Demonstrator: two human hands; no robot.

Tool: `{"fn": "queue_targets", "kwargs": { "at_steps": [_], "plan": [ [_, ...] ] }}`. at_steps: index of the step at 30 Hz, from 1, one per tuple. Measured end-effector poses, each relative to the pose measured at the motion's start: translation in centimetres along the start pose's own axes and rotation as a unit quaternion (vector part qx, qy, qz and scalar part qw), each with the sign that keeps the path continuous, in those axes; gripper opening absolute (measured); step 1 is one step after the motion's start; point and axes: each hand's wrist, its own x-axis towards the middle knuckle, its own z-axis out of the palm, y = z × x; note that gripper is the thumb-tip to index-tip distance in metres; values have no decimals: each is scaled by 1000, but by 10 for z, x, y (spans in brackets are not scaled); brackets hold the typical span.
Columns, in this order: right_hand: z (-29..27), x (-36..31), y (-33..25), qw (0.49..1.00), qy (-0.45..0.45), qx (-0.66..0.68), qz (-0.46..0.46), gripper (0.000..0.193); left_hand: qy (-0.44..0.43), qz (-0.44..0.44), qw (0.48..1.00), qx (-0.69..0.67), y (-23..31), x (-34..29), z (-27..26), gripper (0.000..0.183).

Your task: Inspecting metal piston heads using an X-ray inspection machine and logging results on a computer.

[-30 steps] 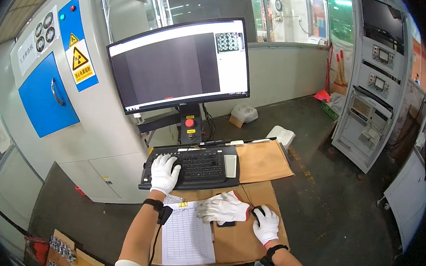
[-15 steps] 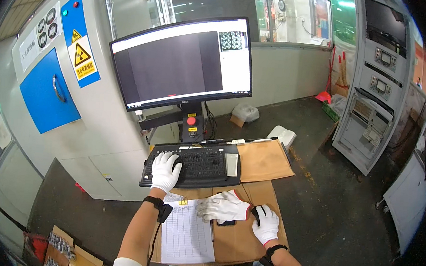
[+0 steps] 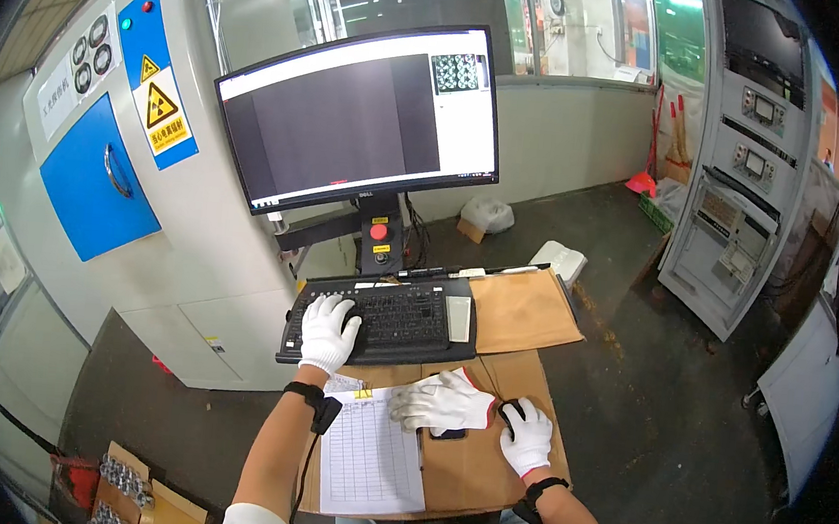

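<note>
My left hand [image 3: 327, 336], in a white knit glove, lies with fingers outstretched on the left end of the black keyboard [image 3: 403, 317]. In a matching glove, my right hand [image 3: 527, 442] covers a black computer mouse [image 3: 507, 411] on a brown cardboard sheet [image 3: 480, 489]. Between my hands rests a spare pair of white gloves [image 3: 443, 402], partly over a dark phone-like object [image 3: 447, 433]. A printed form [image 3: 371, 460] with a yellow clip lies beside my left forearm. Behind the keyboard stands a monitor [image 3: 352, 124] showing a dark grey picture and a small thumbnail.
A brown envelope [image 3: 524, 312] lies right of the keyboard. Below the monitor is a red emergency button [image 3: 379, 231]. A large pale cabinet with a blue door [image 3: 101, 178] stands left, an instrument rack [image 3: 737, 169] right. Cardboard boxes of metal parts [image 3: 126, 485] sit at lower left.
The view has shifted very slightly. Both hands keep their places on the keyboard and the mouse; nothing else has visibly moved.
</note>
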Motion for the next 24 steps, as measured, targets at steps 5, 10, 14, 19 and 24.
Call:
{"fn": "queue_targets", "kwargs": {
  "at_steps": [5,10,14,19,24],
  "plan": [
    [-1,-1,-2,1000,2,-1,-5,48,0,-2,1000,-2,0,-1,0,37],
    [3,-3,1,1000,1,-7,-7,49,-6,-10,1000,-3,4,-1,-3,36],
    [5,-2,0,1000,0,-3,-4,51,-9,-9,1000,-2,1,0,-2,36],
    [1,0,-2,1000,-15,0,10,54,-7,-7,1000,2,1,0,-1,36],
    [-1,-3,1,1000,-14,-1,12,55,0,3,1000,-2,3,0,1,36]
  ]
}}
